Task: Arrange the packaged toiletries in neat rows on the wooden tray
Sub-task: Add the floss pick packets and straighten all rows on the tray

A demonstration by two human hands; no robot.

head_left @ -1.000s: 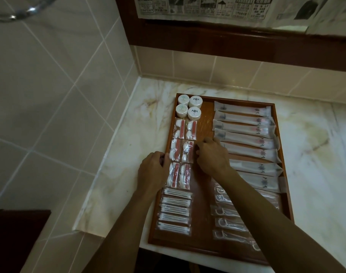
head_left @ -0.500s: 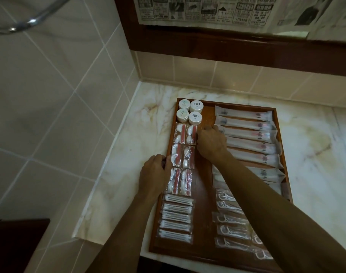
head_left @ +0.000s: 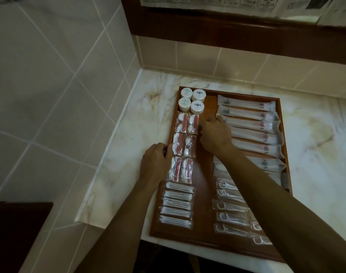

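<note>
A wooden tray [head_left: 204, 203] lies on the marble counter. Its left side holds white round jars [head_left: 192, 100] at the far end, then two columns of red-and-white packets [head_left: 185, 146], then stacked cotton-swab packets [head_left: 177, 203]. Long white sachets [head_left: 253, 123] fill the right side in a row, with floss-pick packets [head_left: 229, 215] below them, partly hidden by my right forearm. My left hand [head_left: 155, 162] rests at the tray's left rim, pressing the left edge of the middle red-and-white packets. My right hand [head_left: 215, 134] touches the right edge of the upper red-and-white packet with bent fingertips.
The marble counter [head_left: 128, 154] meets a tiled wall [head_left: 50, 85] on the left and a tiled backsplash [head_left: 247, 62] behind. A dark wooden frame [head_left: 227, 30] runs above it. A dark cabinet [head_left: 18, 233] stands low on the left.
My right hand moved away from me along the red-and-white packets, from the middle pair to the upper pair. My left hand stayed at the tray's left rim.
</note>
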